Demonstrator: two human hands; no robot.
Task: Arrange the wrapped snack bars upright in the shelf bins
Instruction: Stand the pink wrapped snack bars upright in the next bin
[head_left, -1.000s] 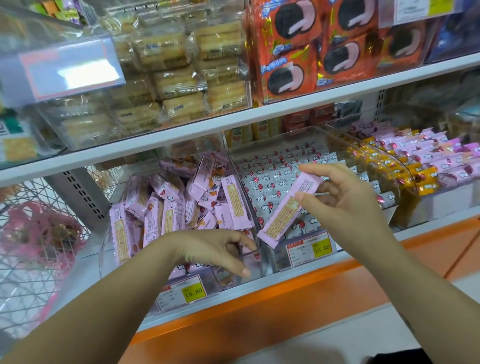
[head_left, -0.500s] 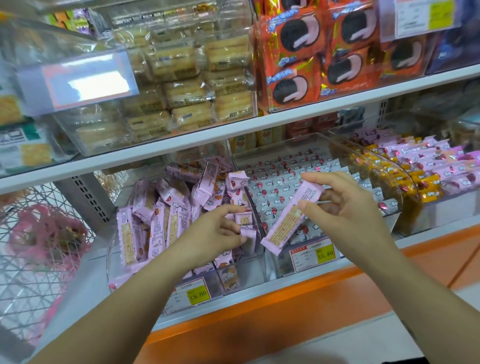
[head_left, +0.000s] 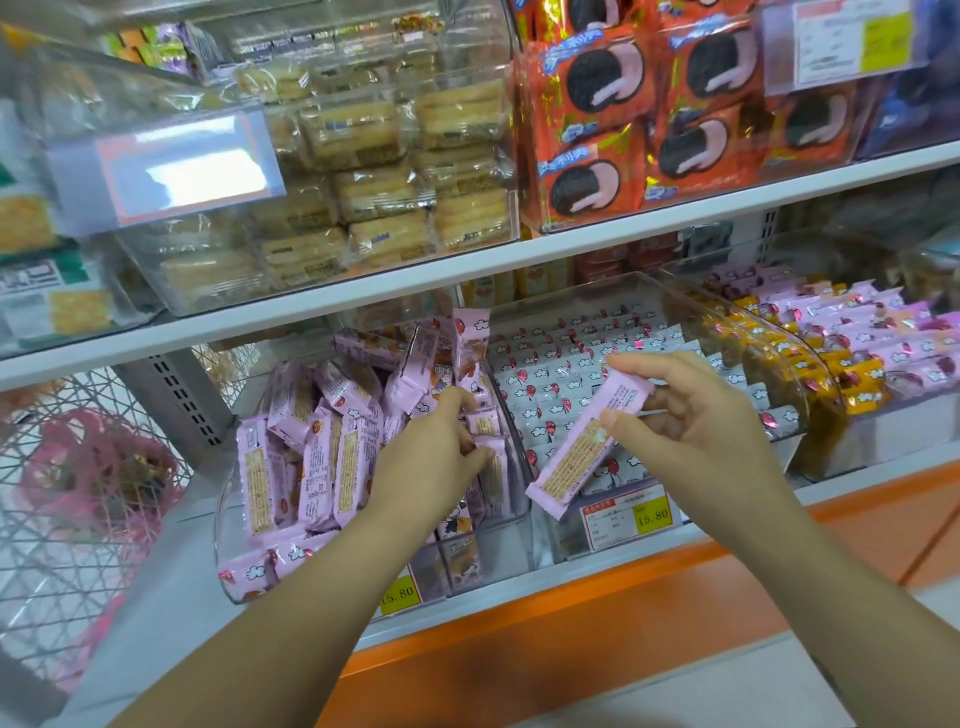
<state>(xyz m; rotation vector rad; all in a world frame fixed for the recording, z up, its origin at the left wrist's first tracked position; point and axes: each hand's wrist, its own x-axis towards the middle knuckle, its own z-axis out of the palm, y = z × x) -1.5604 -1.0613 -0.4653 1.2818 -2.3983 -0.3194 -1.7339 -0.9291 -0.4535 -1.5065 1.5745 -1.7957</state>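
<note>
A clear plastic bin (head_left: 228, 525) on the lower shelf holds several pink wrapped snack bars (head_left: 317, 457), some upright, some leaning in a jumble. My left hand (head_left: 436, 457) reaches into the bin's right side and pinches pink bars (head_left: 493, 467) standing against the clear divider. My right hand (head_left: 691, 431) holds one pink snack bar (head_left: 582, 452) tilted diagonally in the air, pinched near its upper end, in front of the neighbouring bin (head_left: 800, 384) of white bars with red print.
Right of the white bars sit bins of orange bars (head_left: 810, 358) and more pink bars (head_left: 883, 332). Yellow price tags (head_left: 652, 514) hang on the shelf front. The upper shelf (head_left: 363, 291) carries biscuit packs and red cookie packs. A wire rack (head_left: 78, 493) stands at left.
My left hand rose from the bin's front edge into the bin and closed on bars by the divider. My right hand keeps holding the tilted pink bar in about the same place.
</note>
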